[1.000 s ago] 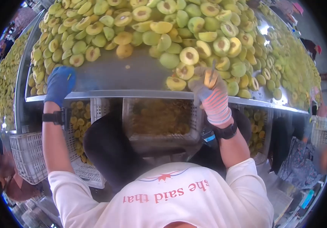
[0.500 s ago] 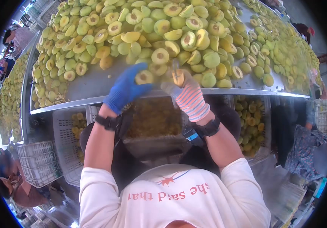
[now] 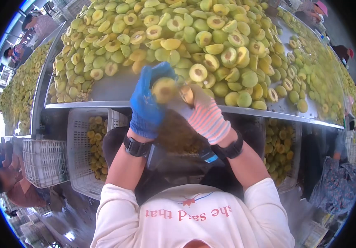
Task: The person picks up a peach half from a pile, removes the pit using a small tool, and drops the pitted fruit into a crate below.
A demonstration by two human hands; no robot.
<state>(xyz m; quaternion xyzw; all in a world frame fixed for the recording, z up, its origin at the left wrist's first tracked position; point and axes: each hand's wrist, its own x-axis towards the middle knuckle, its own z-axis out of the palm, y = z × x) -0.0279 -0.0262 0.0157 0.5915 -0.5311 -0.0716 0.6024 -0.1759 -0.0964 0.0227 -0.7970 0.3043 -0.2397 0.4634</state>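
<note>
My left hand (image 3: 147, 99), in a blue knitted glove, grips a halved stone fruit (image 3: 164, 90) with its brown centre facing up. Close on its right, my right hand (image 3: 206, 108) wears a pink-and-white striped glove. Its fingers are closed round a small hand tool (image 3: 186, 95) with an orange-yellow part; motion blur hides the tool's exact kind. Both hands are over the near edge of a metal table (image 3: 111, 89), where a large heap of halved green-yellow stone fruit (image 3: 178, 31) lies.
Below the table edge are a white plastic crate (image 3: 78, 153) with fruit at left and another fruit-filled crate (image 3: 279, 149) at right. A stacked white crate (image 3: 44, 163) stands farther left. Co-workers sit or stand on both sides, including one in a patterned garment (image 3: 335, 182).
My left hand has taken hold of a halved fruit and lifted it off the table. It has moved right, close to my right hand with the tool. The view has shifted slightly.
</note>
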